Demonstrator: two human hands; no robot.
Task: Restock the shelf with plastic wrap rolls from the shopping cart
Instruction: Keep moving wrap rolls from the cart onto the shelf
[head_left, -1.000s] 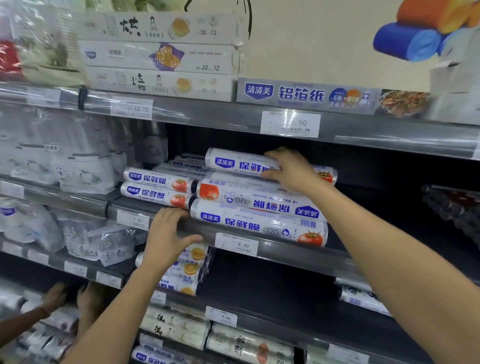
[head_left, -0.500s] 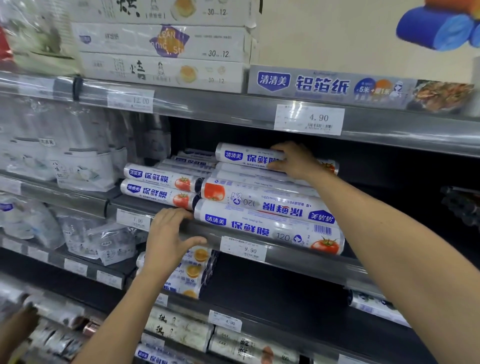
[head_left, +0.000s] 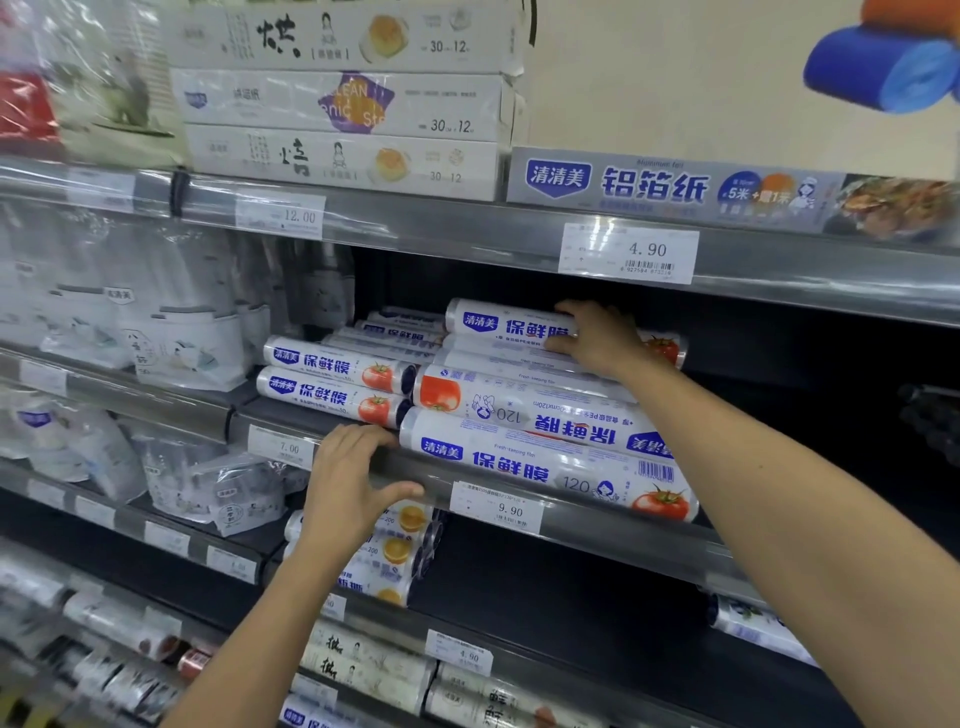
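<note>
Centre of frame: plastic wrap rolls (head_left: 488, 364) stacked lengthwise on the middle shelf (head_left: 597, 530), three high at the front. Right hand (head_left: 597, 338) is on the top roll (head_left: 509, 325), just right of its blue label. Its fingers are bent over the roll's front and the thumb is hidden, so it reads as a grip. Left hand (head_left: 348, 483) sits lower centre-left, open: palm against the shelf's front rail, fingers straight, tips touching the left end of the front roll (head_left: 545, 462), thumb out to the right under the rail. Front roll lies right behind the rail, tomato print at its right end, 9.90 tag (head_left: 498, 508) just below. Middle roll (head_left: 519, 410) above it has its label upside down. Left of the stack: two shorter rolls (head_left: 332, 382), one on the other, touching the stack, 7.00 tag (head_left: 283, 447) below. Upper left: three flat boxes (head_left: 343, 104) stacked on the upper shelf, foil box (head_left: 675, 189) to their right, 4.90 tag (head_left: 628, 253) under it. Below the left hand: orange-print rolls (head_left: 402, 551).
</note>
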